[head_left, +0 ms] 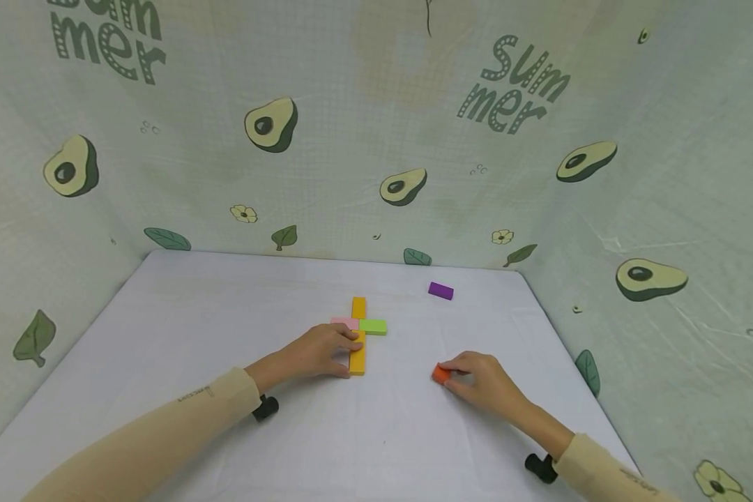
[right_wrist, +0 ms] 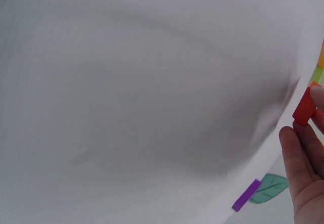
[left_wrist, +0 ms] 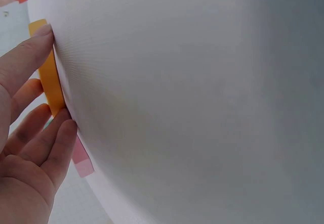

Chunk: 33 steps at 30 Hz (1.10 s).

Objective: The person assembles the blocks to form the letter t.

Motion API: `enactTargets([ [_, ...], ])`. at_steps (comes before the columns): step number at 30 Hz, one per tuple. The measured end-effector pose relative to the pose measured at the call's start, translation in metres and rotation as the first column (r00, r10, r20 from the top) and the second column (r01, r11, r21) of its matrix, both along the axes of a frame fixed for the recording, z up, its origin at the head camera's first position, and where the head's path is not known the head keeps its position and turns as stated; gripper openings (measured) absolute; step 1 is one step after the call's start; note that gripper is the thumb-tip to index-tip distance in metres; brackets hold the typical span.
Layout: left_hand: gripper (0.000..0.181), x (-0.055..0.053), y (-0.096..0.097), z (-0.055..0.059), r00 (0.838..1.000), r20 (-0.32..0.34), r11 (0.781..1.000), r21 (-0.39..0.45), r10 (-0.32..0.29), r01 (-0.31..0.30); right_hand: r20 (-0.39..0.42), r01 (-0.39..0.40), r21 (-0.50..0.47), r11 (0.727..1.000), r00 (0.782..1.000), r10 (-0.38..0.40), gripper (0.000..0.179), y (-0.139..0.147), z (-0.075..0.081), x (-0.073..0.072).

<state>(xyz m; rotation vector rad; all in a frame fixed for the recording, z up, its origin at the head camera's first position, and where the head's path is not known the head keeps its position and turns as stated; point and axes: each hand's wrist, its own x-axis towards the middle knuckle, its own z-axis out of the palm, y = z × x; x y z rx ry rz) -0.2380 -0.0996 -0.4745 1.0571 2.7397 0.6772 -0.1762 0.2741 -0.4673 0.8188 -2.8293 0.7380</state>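
On the white cloth, my left hand [head_left: 326, 348] grips a long yellow block [head_left: 358, 361], thumb near its close end and other fingers farther along. A pink block [head_left: 344, 321] pokes out beside the fingertips, partly covered by them in the head view. To its right lies a light green block [head_left: 374, 327], and a second yellow block [head_left: 359, 307] extends away behind the two, making a cross shape. Off to the right, my right hand [head_left: 486, 380] pinches an orange-red block [right_wrist: 305, 107] between thumb and fingers, low over the cloth.
A purple block [head_left: 441, 291] lies by itself toward the back right. Printed fabric with avocados and leaves hangs as walls [head_left: 339, 195] behind the table [head_left: 226, 300] and along both sides. Black wrist cameras [head_left: 265, 408] jut out below both sleeves.
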Motion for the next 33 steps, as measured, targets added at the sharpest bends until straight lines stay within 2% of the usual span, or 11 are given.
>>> enactTargets([
  [7,0.062,0.001,0.001,0.002,1.0,-0.004,1.0,-0.007,0.004,-0.004,0.041,0.003,-0.004,1.0,0.999,-0.003,0.03,-0.03,0.007,0.008],
  [15,0.061,0.002,0.001,0.004,1.0,-0.018,1.0,-0.016,-0.014,0.014,0.068,-0.001,0.001,1.0,0.998,0.0,0.031,-0.058,0.006,0.01],
  [22,0.061,0.002,0.0,0.004,1.0,-0.008,1.0,-0.023,-0.01,0.009,0.071,-0.036,-0.023,0.999,0.997,0.037,0.029,-0.078,0.006,0.012],
  [33,0.061,0.003,0.0,0.005,1.0,-0.027,0.999,-0.036,-0.013,0.012,0.06,-0.097,-0.054,0.994,0.993,0.101,0.028,-0.101,0.002,0.015],
])
